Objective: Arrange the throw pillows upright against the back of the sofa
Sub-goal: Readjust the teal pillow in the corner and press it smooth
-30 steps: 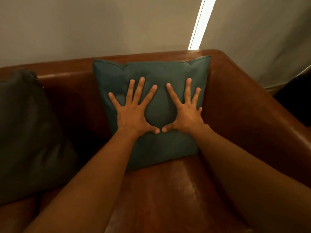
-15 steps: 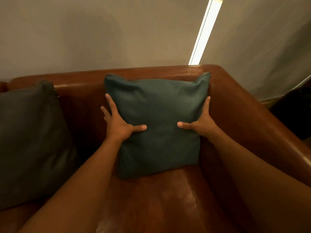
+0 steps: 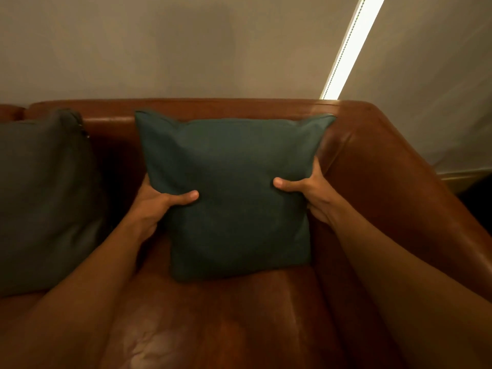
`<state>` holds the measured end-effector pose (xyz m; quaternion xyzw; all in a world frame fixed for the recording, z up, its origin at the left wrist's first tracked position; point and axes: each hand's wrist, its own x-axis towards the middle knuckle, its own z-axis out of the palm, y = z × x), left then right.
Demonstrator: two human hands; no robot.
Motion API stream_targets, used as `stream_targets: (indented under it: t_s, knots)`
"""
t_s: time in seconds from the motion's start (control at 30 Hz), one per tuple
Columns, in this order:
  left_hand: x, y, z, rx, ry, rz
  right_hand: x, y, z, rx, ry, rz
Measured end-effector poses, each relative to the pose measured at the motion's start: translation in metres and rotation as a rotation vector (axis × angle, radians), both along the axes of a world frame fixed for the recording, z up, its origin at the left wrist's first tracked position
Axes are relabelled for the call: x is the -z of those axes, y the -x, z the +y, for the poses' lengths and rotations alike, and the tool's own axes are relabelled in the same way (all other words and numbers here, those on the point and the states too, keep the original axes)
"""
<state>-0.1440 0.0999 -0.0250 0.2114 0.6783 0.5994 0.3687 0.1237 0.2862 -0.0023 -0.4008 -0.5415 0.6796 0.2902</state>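
A teal throw pillow (image 3: pixel 234 166) stands upright on the seat of a brown leather sofa (image 3: pixel 239 323), its top edge level with the sofa's back (image 3: pixel 111 121), close to the right armrest. My left hand (image 3: pixel 157 203) grips the pillow's left edge, thumb across the front and fingers hidden behind. My right hand (image 3: pixel 311 190) grips the right edge the same way, squeezed between pillow and armrest. A dark grey pillow (image 3: pixel 42 198) leans upright against the sofa's back at the left.
The sofa's right armrest (image 3: pixel 399 187) rises just beside the teal pillow. A pale wall fills the space behind the sofa, with a bright strip of light (image 3: pixel 348 46) between blinds at the upper right. Bare seat leather lies in front of the pillows.
Both hands went from lying flat on the pillow's front to gripping its left and right edges. The view has drawn closer and the pillow sits a little more upright.
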Motion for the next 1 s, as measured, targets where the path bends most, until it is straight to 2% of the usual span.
stream_targets:
  t_s: [0.17, 0.43, 0.6, 0.7, 0.9, 1.0]
  knots:
    - [-0.004, 0.010, -0.022, -0.090, -0.054, -0.008, -0.007, 0.023, -0.011, -0.065, -0.022, 0.013]
    - [-0.001, -0.049, 0.024, 0.045, -0.073, -0.006, -0.014, -0.051, 0.017, 0.047, 0.007, -0.078]
    - [-0.005, -0.043, 0.024, -0.017, -0.103, -0.009, -0.014, -0.045, 0.011, 0.015, 0.032, -0.065]
    - [0.001, -0.022, 0.010, -0.085, -0.103, 0.024, -0.013, -0.026, 0.006, -0.015, 0.029, -0.048]
    - [0.008, -0.037, 0.012, -0.060, -0.091, 0.047, -0.020, -0.033, 0.019, -0.001, 0.022, -0.092]
    - [0.003, -0.037, 0.013, -0.073, -0.034, 0.151, -0.020, -0.031, 0.014, 0.029, -0.039, -0.112]
